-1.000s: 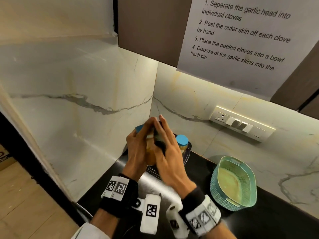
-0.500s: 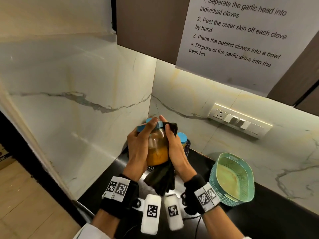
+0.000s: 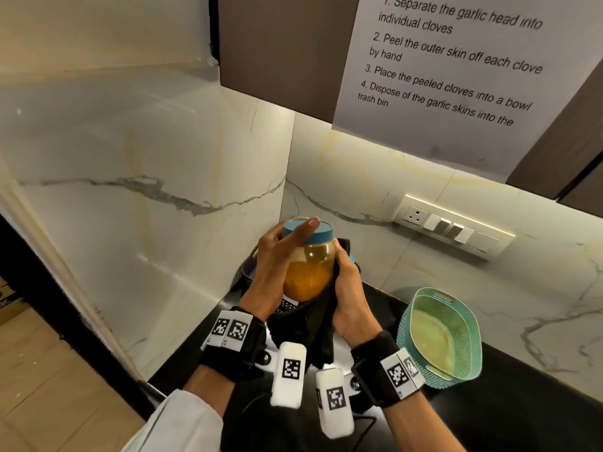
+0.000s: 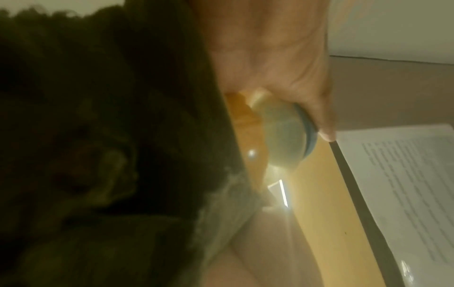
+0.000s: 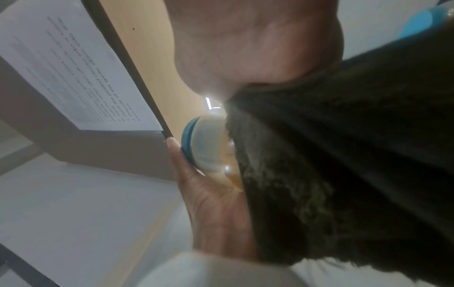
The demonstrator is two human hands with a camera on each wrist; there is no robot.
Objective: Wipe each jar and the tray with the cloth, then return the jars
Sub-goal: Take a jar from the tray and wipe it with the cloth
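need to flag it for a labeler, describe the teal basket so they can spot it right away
Start at the black counter under the wall switch panel. To the right of the right hand sits the teal basket, an oval tub with a perforated wall and handle slots, the only open container there.

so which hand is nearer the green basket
Right. The right hand, wiping the jar with the cloth, is nearer the green basket; the left hand is beyond the jar.

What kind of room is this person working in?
Most likely a kitchen corner: a black countertop against marble-look wall panels, a clear blue-lidded jar of orange powder being wiped, and a printed sheet of garlic-peeling steps taped to the dark cabinet.
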